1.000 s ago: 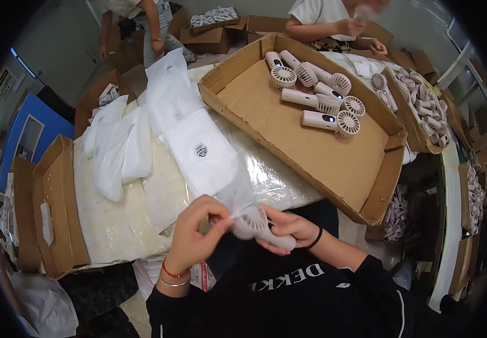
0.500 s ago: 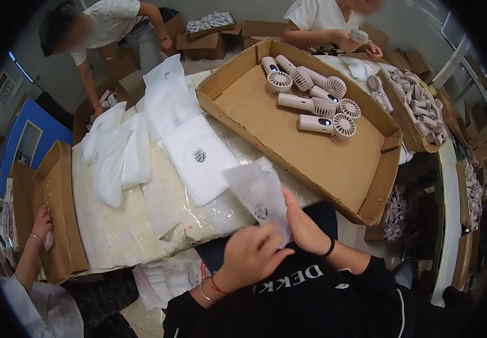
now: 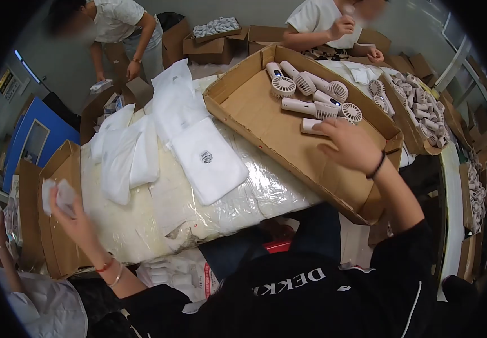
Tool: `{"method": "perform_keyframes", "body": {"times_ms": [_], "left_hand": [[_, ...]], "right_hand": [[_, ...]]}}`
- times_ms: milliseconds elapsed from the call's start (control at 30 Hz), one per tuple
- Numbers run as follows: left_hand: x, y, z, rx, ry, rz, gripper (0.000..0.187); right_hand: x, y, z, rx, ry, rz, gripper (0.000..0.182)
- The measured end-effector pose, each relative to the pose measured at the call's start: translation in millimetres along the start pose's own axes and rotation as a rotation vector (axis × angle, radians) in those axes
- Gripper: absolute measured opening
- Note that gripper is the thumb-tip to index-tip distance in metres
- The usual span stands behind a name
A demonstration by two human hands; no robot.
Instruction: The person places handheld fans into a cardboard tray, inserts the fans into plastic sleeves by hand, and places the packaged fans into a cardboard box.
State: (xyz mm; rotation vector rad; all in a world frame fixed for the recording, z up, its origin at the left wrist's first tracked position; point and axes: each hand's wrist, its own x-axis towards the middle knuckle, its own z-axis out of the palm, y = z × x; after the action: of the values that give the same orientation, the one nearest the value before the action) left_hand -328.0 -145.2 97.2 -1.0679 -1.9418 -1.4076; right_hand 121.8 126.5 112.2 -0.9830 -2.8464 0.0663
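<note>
My left hand (image 3: 75,224) holds up a crumpled white frosted bag (image 3: 62,197) over the narrow cardboard box at the left; its contents are hidden. My right hand (image 3: 351,145) reaches into the large cardboard tray (image 3: 294,151), thumb and fingers apart, over the nearest handheld fan (image 3: 312,127). That fan's handle shows beside my fingers, while its round head is covered by my hand. Several other pale pink fans, such as the handheld fan (image 3: 298,106), lie grouped behind it in the tray.
Flat white printed bags (image 3: 212,163) lie on the plastic-wrapped table (image 3: 232,208). The narrow cardboard box (image 3: 60,248) stands at the left edge. Another box (image 3: 443,145) heaped with fans is at the right. Two people work across the table; a person's hands show at far left.
My hands were together at the printed bag; now they are apart. The left has carried a bag left over the box, and the right has moved up into the tray.
</note>
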Motion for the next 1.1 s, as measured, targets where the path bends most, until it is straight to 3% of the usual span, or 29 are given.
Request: {"method": "perform_keyframes", "body": {"times_ms": [100,167,200,300,400,467,500,567,600,667,700,833,900,933,1000,1033,1067,1100], "left_hand": [[-4.8,-16.7,-6.5,-0.041,-0.016,-0.142,0.043],[-32.8,-2.6,16.1,-0.294,-0.246,-0.155,0.041],[-48.2,20.6,26.3,-0.246,-0.448,-0.073,0.038],[-76.3,72.3,59.8,-0.234,-0.767,0.003,0.028],[-84.1,85.4,85.9,-0.302,-0.890,0.147,0.021],[-82.6,92.2,99.3,-0.355,-0.996,0.257,0.017],[-82.6,95.6,105.8,-0.370,-1.013,0.237,0.015],[-82.3,97.7,117.6,-0.368,-1.063,0.202,0.015],[-82.3,99.0,122.9,-0.357,-1.108,0.165,0.016],[-80.6,100.0,131.0,-0.346,-1.146,0.168,0.017],[-80.8,100.0,133.0,-0.325,-1.182,0.167,0.018],[-82.3,98.6,136.3,-0.305,-1.175,0.174,0.019],[-84.4,97.3,135.9,-0.321,-1.145,0.168,0.016],[-85.0,96.9,136.5,-0.319,-1.143,0.170,0.016],[-87.0,97.6,136.3,-0.299,-1.142,0.119,0.014],[-87.3,99.6,134.1,-0.299,-1.140,0.121,0.014],[-87.6,102.6,129.3,-0.331,-1.098,0.101,0.012],[-87.3,106.3,124.3,-0.362,-1.055,0.084,0.010]], "right_hand": [[22.4,34.9,28.5,-0.159,-0.008,-0.072,0.045],[28.5,37.6,39.8,-0.244,0.018,-0.134,0.050],[32.5,33.1,38.1,-0.243,0.015,-0.142,0.050],[36.2,25.1,24.3,-0.304,-0.189,-0.060,0.054],[29.0,23.5,1.1,-0.213,-0.089,-0.169,0.058],[7.8,4.3,-22.2,0.113,0.369,-0.112,0.058],[-3.6,-5.3,-23.9,0.110,0.366,-0.107,0.058],[-30.8,-34.2,-19.3,0.563,0.588,-0.071,0.053],[-43.7,-61.9,-7.0,0.782,0.564,-0.054,0.049],[-61.9,-95.1,10.2,0.496,0.347,-0.183,0.049],[-68.8,-107.6,19.2,0.498,0.138,-0.108,0.049],[-79.5,-117.6,78.7,0.528,0.007,0.026,0.042],[-80.4,-120.3,87.0,0.816,-0.134,0.205,0.039],[-78.8,-119.3,93.2,0.816,-0.131,0.202,0.039],[-76.3,-117.4,108.6,1.428,-0.306,0.148,0.039],[-73.5,-120.8,119.3,1.548,-0.235,0.012,0.043],[-69.6,-122.7,113.1,1.546,-0.233,0.010,0.043],[-63.5,-123.1,101.2,1.762,-0.438,0.034,0.043]]}}
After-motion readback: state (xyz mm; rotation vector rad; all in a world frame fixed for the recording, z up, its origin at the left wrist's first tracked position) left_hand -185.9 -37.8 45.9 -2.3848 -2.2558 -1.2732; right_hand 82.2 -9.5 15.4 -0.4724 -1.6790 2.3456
